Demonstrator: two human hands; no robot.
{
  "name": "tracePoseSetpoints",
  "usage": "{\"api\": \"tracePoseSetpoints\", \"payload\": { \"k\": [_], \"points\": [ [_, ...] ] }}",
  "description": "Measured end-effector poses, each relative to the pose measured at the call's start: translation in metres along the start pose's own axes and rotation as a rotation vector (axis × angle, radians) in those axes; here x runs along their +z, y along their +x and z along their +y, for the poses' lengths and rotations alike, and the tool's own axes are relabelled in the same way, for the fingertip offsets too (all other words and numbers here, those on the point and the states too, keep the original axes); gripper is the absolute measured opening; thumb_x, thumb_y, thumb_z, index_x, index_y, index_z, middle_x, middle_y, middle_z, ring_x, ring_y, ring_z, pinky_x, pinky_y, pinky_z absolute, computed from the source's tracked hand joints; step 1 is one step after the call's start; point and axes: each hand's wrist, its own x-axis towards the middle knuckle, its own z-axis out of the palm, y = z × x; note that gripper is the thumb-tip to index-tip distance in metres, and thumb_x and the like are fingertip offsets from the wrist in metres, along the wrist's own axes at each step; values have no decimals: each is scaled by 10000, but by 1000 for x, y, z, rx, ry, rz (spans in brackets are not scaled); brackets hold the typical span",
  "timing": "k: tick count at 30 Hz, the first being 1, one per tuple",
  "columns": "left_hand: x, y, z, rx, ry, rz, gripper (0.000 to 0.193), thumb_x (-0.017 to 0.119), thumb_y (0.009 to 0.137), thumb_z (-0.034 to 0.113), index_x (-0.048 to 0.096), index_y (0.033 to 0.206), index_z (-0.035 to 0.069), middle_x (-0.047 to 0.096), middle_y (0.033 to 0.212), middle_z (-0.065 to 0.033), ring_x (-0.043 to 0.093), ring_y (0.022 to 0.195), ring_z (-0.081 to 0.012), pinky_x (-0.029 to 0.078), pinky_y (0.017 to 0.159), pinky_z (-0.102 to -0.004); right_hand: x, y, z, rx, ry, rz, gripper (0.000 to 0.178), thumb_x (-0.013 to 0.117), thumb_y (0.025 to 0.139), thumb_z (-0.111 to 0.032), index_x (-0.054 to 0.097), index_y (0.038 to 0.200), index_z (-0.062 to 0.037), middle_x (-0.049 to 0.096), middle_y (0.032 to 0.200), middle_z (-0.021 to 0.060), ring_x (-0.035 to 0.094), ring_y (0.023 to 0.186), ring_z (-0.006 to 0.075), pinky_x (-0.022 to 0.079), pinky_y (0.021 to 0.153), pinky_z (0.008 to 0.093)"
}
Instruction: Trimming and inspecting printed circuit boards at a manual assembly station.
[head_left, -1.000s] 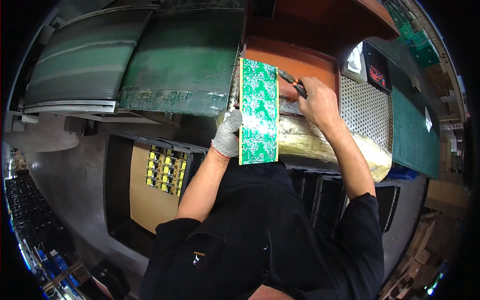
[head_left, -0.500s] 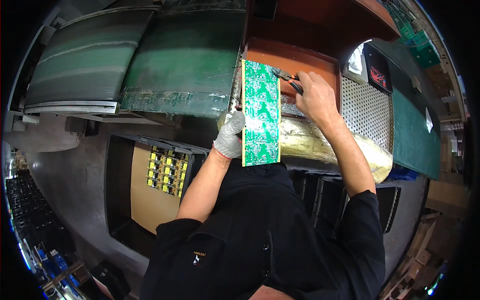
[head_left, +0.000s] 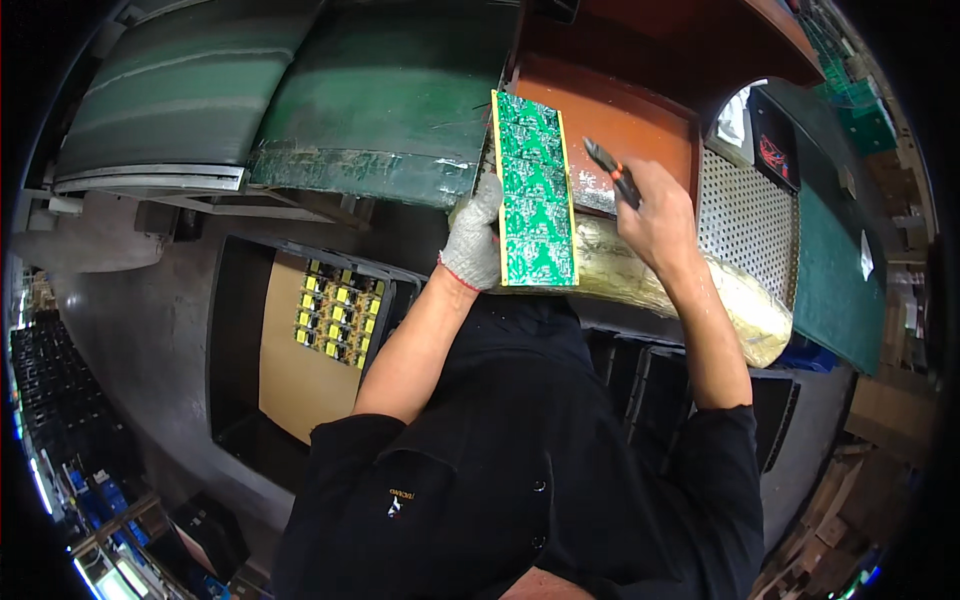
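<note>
A long green circuit board panel (head_left: 537,195) with yellow edge strips stands out in front of me, its solder side facing up. My left hand (head_left: 474,240), in a grey knitted glove, is closed on the board's left edge; the fingers beneath it are hidden. In my bare right hand (head_left: 658,215) I grip a pair of cutting pliers (head_left: 612,172) with black and orange handles. The pliers' jaws point up and left, apart from the board, over the orange-brown tray (head_left: 590,110).
Below the tray's front edge lies a yellowish, plastic-wrapped padded roll (head_left: 745,315). A perforated metal plate (head_left: 745,225) and a black bin of red pieces (head_left: 772,155) are at right. Green worktops (head_left: 370,110) extend left. A black crate (head_left: 230,400) holds boards with yellow parts (head_left: 340,312).
The pliers have come off the board's upper right corner and moved right. The board has shifted slightly up and right and its near end has lifted, still in my left hand.
</note>
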Motion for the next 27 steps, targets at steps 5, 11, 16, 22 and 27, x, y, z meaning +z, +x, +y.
{"api": "tracePoseSetpoints", "payload": {
  "k": [5, 11, 16, 22, 27],
  "points": [
    [6, -2, -1, 8, -9, -8, 636, 578, 1068, 533, 489, 1563, 145, 671, 1431, -125, 727, 1185, -272, 597, 1033, -456, -1, -26, -5, -20, -19, -71, 308, 699, 839, -64, 712, 1146, -45, 714, 954, 162, 668, 791, 388, 529, 713, 447],
    [-3, -2, -6, 14, -24, -31, 575, 584, 1079, 494, 508, 1551, 173, 688, 1399, -102, 724, 1178, -254, 593, 1022, -452, 1, -31, -14, -14, -76, -201, 331, 704, 825, -74, 696, 1154, -39, 706, 958, 163, 672, 818, 400, 540, 738, 463],
    [-7, 1, -12, 62, -18, -22, 617, 575, 1072, 512, 490, 1561, 146, 666, 1439, -125, 700, 1232, -284, 561, 1080, -480, 0, -24, -31, -33, -101, -227, 352, 712, 816, -88, 686, 1164, -37, 696, 955, 169, 678, 834, 406, 549, 749, 472],
    [-10, 1, -12, 56, -76, -74, 610, 594, 1066, 487, 501, 1552, 130, 665, 1444, -120, 676, 1275, -297, 524, 1127, -496, 1, -21, -35, -26, -150, -263, 370, 713, 820, -96, 684, 1185, -44, 689, 955, 177, 682, 826, 418, 554, 745, 481],
    [-17, 2, -14, 78, -96, -76, 532, 617, 1071, 399, 534, 1523, 130, 679, 1417, -111, 686, 1255, -295, 524, 1123, -490, -1, -23, -43, -4, -181, -226, 355, 709, 825, -98, 685, 1176, -47, 688, 944, 179, 676, 803, 428, 551, 724, 495]
  ]
}}
